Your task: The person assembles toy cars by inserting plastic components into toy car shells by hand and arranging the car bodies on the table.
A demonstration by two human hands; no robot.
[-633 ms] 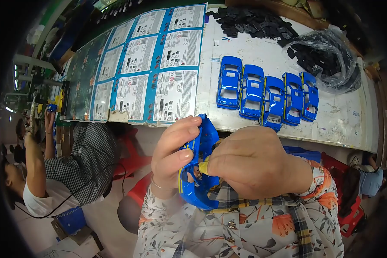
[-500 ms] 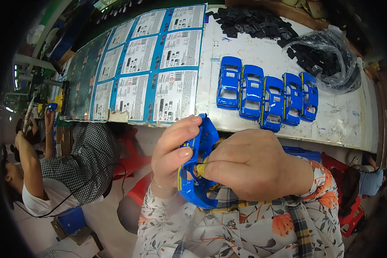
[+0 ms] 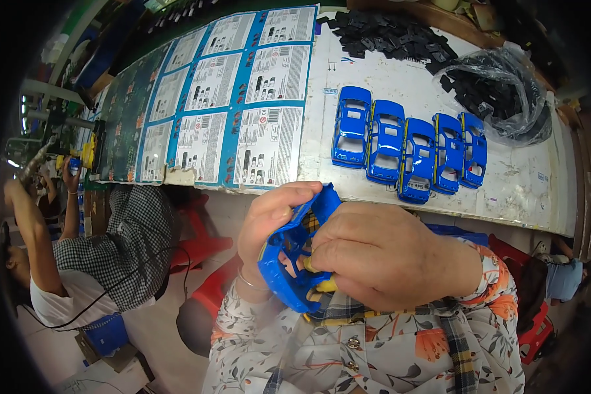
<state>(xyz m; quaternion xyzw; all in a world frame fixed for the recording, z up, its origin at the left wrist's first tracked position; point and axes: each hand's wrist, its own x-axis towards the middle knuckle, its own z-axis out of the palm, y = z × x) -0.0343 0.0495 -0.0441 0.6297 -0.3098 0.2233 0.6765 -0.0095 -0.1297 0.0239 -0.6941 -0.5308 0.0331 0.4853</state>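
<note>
My left hand (image 3: 262,226) grips a blue toy car body shell (image 3: 279,272) by one side, just off the table's near edge. The shell is tilted, its hollow inside turned toward my right hand (image 3: 394,256). Fingers of that right hand are closed and reach into the shell's opening, with yellow coverings (image 3: 325,284) at the fingertips. Whatever they pinch is hidden behind the hand. Beyond, several similar blue car shells (image 3: 383,138) stand side by side in a slanting row on the table.
Printed card sheets (image 3: 264,148) cover the table's left part. Small flat black pieces (image 3: 387,39) lie heaped at the back, more in a clear plastic bag (image 3: 535,121). At left another person (image 3: 105,262) sits near a machine; red stools (image 3: 200,240) stand below the table.
The shell has tipped in my left hand, its lower end swinging left and showing more of the inside. My right fingers have shifted slightly within it. The other person's raised arm has moved.
</note>
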